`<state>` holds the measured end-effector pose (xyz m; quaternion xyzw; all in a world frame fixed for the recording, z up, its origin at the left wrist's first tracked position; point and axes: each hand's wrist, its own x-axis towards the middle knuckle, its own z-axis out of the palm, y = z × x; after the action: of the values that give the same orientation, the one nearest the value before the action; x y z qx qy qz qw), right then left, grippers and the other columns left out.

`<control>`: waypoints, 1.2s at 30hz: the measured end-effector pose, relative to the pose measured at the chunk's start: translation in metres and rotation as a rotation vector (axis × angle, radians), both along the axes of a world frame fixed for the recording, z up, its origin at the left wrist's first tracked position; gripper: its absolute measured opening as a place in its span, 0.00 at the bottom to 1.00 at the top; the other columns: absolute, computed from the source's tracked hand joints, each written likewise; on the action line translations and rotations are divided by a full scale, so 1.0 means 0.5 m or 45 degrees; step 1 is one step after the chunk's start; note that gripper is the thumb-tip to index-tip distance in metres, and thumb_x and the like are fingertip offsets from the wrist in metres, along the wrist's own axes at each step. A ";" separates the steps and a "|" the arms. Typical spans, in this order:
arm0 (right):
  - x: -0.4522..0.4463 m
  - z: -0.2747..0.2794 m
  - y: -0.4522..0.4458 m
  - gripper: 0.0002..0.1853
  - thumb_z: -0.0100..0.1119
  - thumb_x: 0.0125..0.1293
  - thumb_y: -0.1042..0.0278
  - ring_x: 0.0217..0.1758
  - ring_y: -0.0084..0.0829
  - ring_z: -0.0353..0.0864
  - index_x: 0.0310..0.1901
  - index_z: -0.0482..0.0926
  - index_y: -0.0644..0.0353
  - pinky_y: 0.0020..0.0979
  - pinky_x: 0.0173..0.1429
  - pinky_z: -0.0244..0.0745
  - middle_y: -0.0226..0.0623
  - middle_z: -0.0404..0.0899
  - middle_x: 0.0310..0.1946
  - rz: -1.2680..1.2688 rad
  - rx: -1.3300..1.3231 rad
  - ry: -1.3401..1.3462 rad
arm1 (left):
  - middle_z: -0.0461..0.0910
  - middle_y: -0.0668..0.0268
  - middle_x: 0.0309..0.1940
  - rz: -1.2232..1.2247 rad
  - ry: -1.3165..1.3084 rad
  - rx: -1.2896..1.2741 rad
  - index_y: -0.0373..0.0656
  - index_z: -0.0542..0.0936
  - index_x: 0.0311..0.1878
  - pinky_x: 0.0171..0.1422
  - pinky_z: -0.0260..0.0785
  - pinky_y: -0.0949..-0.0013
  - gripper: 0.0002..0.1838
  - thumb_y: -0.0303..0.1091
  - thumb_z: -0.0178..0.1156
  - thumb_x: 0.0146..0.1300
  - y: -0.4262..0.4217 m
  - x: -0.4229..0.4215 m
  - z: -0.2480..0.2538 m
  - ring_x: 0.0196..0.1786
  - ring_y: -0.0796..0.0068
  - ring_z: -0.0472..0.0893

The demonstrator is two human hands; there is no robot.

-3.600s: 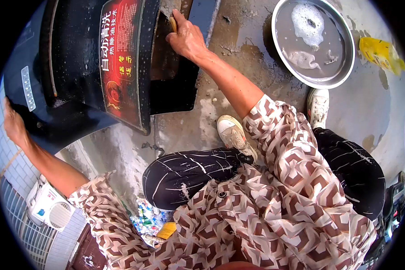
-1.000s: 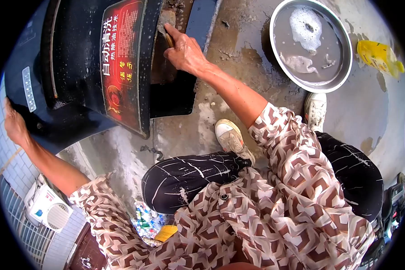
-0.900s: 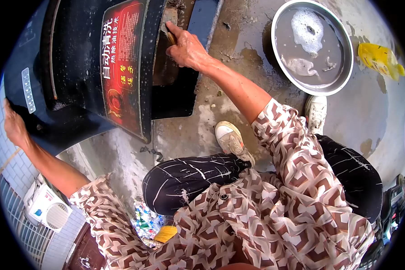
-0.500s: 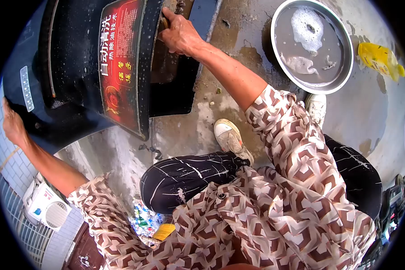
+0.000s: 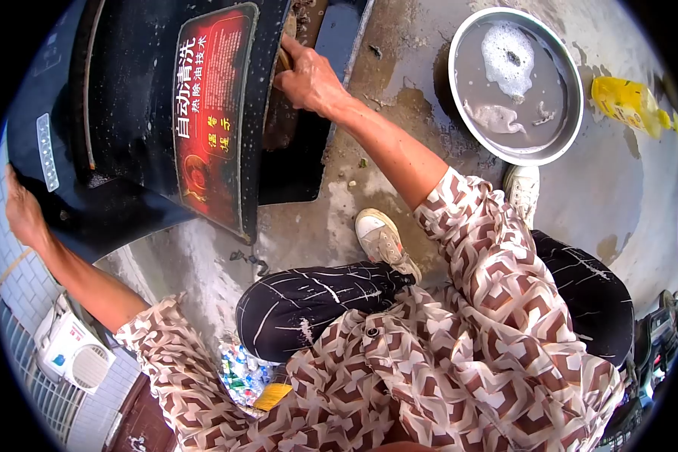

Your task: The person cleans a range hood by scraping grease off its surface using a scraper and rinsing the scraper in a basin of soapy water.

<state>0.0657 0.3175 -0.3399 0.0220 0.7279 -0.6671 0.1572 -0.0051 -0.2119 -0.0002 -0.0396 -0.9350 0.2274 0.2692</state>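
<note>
A black range hood (image 5: 128, 90) with a red label (image 5: 215, 98) stands tilted at the upper left, its surface wet and spotted. My left hand (image 5: 24, 211) grips the outer edge of its dark panel at far left, the fingers partly hidden. At the hood's lower opening, my right hand (image 5: 313, 79) is closed around something tan, of which only a sliver shows by the fingers. Brownish grime lines the opening near that hand. The hood's inside is mostly out of sight.
On the wet concrete floor (image 5: 339, 188), a metal basin (image 5: 578, 113) holds grey, sudsy water and a soaked cloth (image 5: 496, 118). Right of it lies a yellow plastic bottle (image 5: 625, 102). An air-conditioner unit (image 5: 75, 343) and a yellow brush head (image 5: 273, 395) show at lower left.
My right hand has shifted slightly toward me along the hood's opening. The whole view has moved a little. My left hand keeps its place on the panel edge.
</note>
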 end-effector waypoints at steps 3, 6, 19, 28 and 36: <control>0.024 -0.006 0.014 0.40 0.53 0.54 0.75 0.55 0.57 0.81 0.73 0.60 0.62 0.43 0.63 0.72 0.64 0.82 0.45 0.053 -0.039 -0.106 | 0.83 0.58 0.51 0.024 -0.036 -0.137 0.61 0.72 0.69 0.58 0.70 0.64 0.23 0.52 0.44 0.75 0.013 0.007 0.018 0.48 0.56 0.82; -0.048 0.044 0.044 0.37 0.53 0.54 0.75 0.46 0.56 0.85 0.71 0.64 0.61 0.45 0.54 0.77 0.61 0.83 0.35 0.109 -0.043 -0.287 | 0.83 0.63 0.55 -0.067 -0.078 -0.232 0.54 0.71 0.69 0.59 0.69 0.67 0.22 0.44 0.45 0.76 0.008 -0.007 0.037 0.52 0.64 0.83; -0.095 0.018 0.056 0.36 0.58 0.58 0.72 0.24 0.39 0.84 0.71 0.64 0.62 0.38 0.37 0.81 0.53 0.85 0.29 0.022 -0.023 -0.099 | 0.82 0.62 0.56 -0.188 -0.054 -0.072 0.56 0.72 0.69 0.62 0.66 0.74 0.21 0.37 0.43 0.77 0.063 0.009 0.033 0.57 0.66 0.81; -0.087 -0.006 0.080 0.39 0.58 0.58 0.72 0.24 0.36 0.84 0.74 0.61 0.57 0.35 0.38 0.82 0.52 0.84 0.38 0.069 0.037 -0.115 | 0.83 0.59 0.52 -0.228 -0.071 0.061 0.57 0.75 0.66 0.60 0.68 0.69 0.21 0.50 0.44 0.77 0.046 -0.003 0.009 0.51 0.64 0.83; -0.122 0.074 0.168 0.38 0.55 0.60 0.74 0.15 0.22 0.63 0.75 0.62 0.52 0.27 0.16 0.58 0.32 0.69 0.20 0.461 0.032 -0.281 | 0.84 0.58 0.51 0.020 0.149 0.615 0.37 0.80 0.57 0.62 0.68 0.70 0.24 0.49 0.49 0.77 0.270 0.044 -0.060 0.56 0.69 0.81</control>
<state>0.0048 0.4016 -0.3028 -0.0342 0.7065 -0.6123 0.3532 0.0167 -0.0770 -0.0302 0.0464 -0.9453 0.0012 0.3228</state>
